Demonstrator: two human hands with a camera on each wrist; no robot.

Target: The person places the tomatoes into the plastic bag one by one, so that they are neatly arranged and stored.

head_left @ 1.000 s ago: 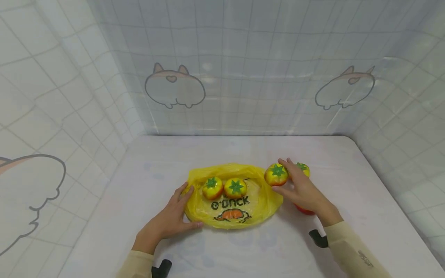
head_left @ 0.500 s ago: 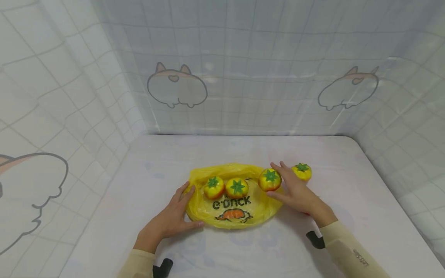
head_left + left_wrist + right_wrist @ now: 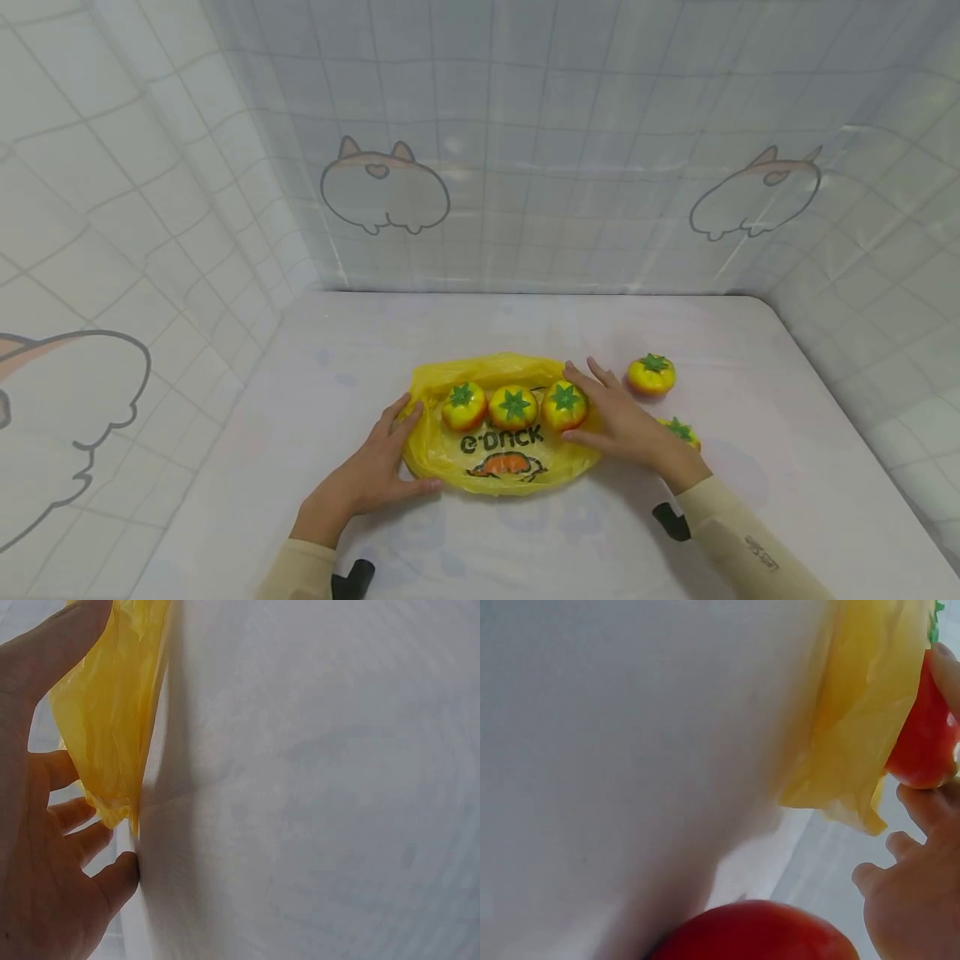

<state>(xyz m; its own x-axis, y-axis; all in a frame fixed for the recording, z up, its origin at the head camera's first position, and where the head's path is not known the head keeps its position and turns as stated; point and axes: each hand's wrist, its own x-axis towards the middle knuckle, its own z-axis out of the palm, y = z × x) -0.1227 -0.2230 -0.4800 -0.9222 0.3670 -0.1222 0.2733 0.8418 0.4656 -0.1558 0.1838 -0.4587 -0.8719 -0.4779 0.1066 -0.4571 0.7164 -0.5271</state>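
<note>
A yellow plastic bag [image 3: 495, 460] with black lettering and an orange printed figure lies spread in front of me, its rim raised. Two toy tomatoes, yellow to red with green star-shaped tops, sit on it: a left tomato [image 3: 464, 407] and a middle tomato [image 3: 513, 407]. My right hand [image 3: 630, 429] holds a third tomato [image 3: 564, 406] between thumb and fingers, beside the middle one; in the right wrist view its red side [image 3: 922, 739] shows behind the bag's edge. My left hand [image 3: 371, 471] rests against the bag's left side, fingers spread and thumb at the front edge.
Right of the bag, one more tomato [image 3: 652, 375] stands on the white table [image 3: 450, 325]. Another tomato [image 3: 681, 433] is partly hidden behind my right wrist. Tiled-pattern sheets [image 3: 525, 208] with dog drawings enclose the table at the back and sides.
My right hand has carried the third tomato leftward and down, from the bag's right edge to beside the middle tomato. The left hand has stayed at the bag.
</note>
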